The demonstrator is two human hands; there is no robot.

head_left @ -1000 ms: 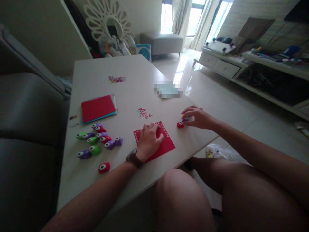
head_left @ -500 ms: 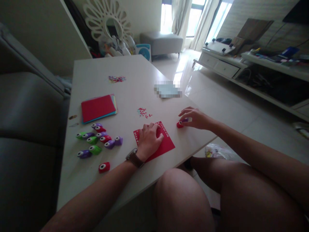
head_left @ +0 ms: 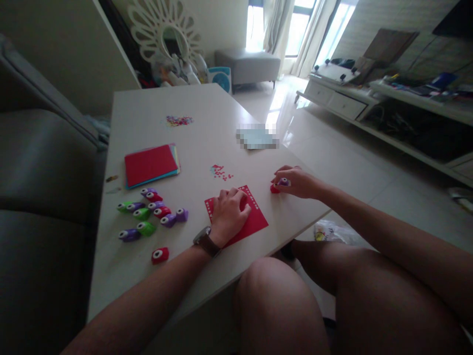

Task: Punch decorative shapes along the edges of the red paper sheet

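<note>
My left hand (head_left: 229, 214) lies on a red sheet (head_left: 254, 222) that has small cut-outs along two of its edges. The fingers are curled, and whether anything is under them is hidden. Further right, my right hand (head_left: 290, 178) has its fingers closed around a purple punch (head_left: 284, 182). A red punch (head_left: 274, 188) sits on the table right beside it, close to the fingertips. Small red and blue paper bits (head_left: 221, 172) are scattered behind the sheet.
Several purple, green and red punches (head_left: 161, 212) stand at the left, with one red punch (head_left: 160, 255) nearer me. Behind them is a stack of coloured sheets (head_left: 150, 165). Confetti (head_left: 179, 121) and a blurred pale item (head_left: 256, 136) lie farther back on the white table (head_left: 148, 106).
The fingers of my right hand have come down and closed on the purple punch. My left hand and the red sheet have stayed in place.
</note>
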